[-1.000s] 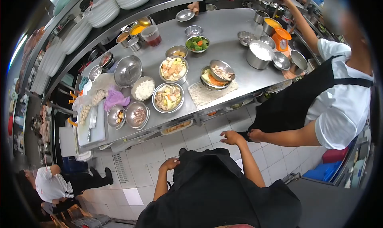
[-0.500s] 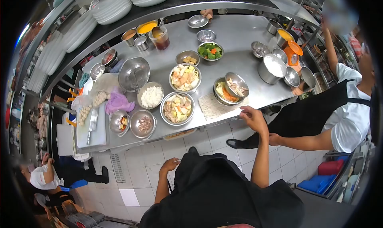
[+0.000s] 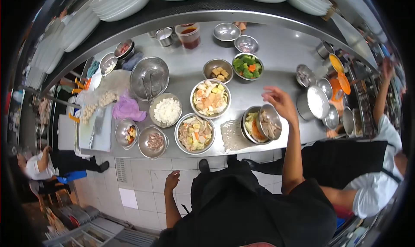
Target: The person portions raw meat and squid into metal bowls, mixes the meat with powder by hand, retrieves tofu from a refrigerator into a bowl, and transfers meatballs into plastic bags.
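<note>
My right hand (image 3: 281, 103) reaches over the counter, fingers apart and holding nothing, just above a small steel bowl of pale meat strips (image 3: 271, 128). That bowl sits tilted on a larger bowl of shredded vegetables (image 3: 253, 125), with orange and pale green shreds showing. A damp folded cloth (image 3: 233, 135) lies left of them. My left hand (image 3: 172, 181) hangs over the floor in front of the counter, fingers loosely bent and apart, touching nothing I can see. Closest to it on the counter is a bowl of mixed meat and vegetables (image 3: 195, 133).
Bowls of broccoli (image 3: 247, 66), tofu cubes (image 3: 218, 71) and white chopped food (image 3: 165, 110) stand on the steel counter (image 3: 276, 48). A knife lies on the cutting board (image 3: 98, 139) at left. Plates line the overhead shelf (image 3: 190, 13). A co-worker (image 3: 371, 169) stands close on my right.
My view has shifted closer to the counter. My right hand has moved forward, from the counter's front edge to above the bowls. My left hand still hangs low. The co-worker at right has shifted.
</note>
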`<state>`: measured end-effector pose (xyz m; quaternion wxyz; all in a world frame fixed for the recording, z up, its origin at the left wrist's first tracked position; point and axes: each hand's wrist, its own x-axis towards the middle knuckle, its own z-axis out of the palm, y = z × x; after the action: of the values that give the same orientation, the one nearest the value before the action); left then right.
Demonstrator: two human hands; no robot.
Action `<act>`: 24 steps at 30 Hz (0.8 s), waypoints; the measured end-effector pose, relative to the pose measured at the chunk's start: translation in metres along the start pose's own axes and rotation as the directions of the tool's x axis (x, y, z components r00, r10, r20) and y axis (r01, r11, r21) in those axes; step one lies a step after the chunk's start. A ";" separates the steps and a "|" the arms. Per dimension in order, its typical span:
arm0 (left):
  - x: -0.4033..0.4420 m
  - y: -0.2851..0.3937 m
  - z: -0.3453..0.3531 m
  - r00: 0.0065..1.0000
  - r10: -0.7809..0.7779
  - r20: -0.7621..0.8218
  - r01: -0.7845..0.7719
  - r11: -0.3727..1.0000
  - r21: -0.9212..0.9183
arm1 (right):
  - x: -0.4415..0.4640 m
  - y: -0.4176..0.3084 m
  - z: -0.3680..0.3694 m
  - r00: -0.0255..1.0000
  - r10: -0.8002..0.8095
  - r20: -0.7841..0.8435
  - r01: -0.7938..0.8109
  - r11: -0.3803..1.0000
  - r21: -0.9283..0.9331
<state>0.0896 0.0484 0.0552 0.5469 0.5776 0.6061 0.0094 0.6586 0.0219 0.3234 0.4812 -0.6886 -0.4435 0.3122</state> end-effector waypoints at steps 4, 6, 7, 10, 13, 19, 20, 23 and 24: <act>-0.005 -0.068 0.057 0.957 0.289 -0.002 -0.288 0.957 0.043 | 0.106 0.030 0.012 0.975 0.028 0.219 -0.067 0.982 0.175; -0.028 -0.047 0.088 0.991 -0.122 0.063 0.137 0.927 -0.350 | 0.158 0.048 0.028 0.965 0.065 0.252 -0.138 0.950 0.281; -0.039 -0.047 0.107 0.994 -0.098 0.043 0.107 0.928 -0.357 | 0.188 0.059 0.037 0.964 0.061 0.257 -0.144 0.937 0.317; -0.070 -0.025 0.150 0.902 -0.413 0.126 0.407 0.715 -0.569 | 0.269 0.067 0.075 0.981 0.073 0.182 -0.107 0.977 0.185; -0.099 -0.037 0.185 0.998 0.068 0.020 -0.061 0.970 -0.236 | 0.373 0.120 0.112 0.997 0.068 0.038 -0.063 0.988 -0.139; -0.141 -0.041 0.217 0.921 -0.382 0.073 0.365 0.781 -0.507 | 0.434 0.168 0.135 0.985 0.045 -0.169 -0.123 0.864 -0.488; -0.143 -0.046 0.217 0.923 -0.376 0.077 0.366 0.802 -0.472 | 0.431 0.166 0.131 0.981 0.053 -0.188 -0.138 0.867 -0.478; -0.137 -0.057 0.201 0.932 -0.355 0.080 0.358 0.855 -0.376 | 0.393 0.139 0.130 0.916 -0.166 -0.365 -0.055 0.850 -0.523; -0.130 -0.058 0.191 0.934 -0.347 0.081 0.353 0.868 -0.350 | 0.402 0.158 0.127 0.940 -0.249 -0.234 0.097 0.852 -0.514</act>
<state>0.1438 -0.1817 0.0263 0.6401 0.3488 0.6844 0.0162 0.7641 0.4142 0.1306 0.3749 -0.7839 -0.4936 0.0380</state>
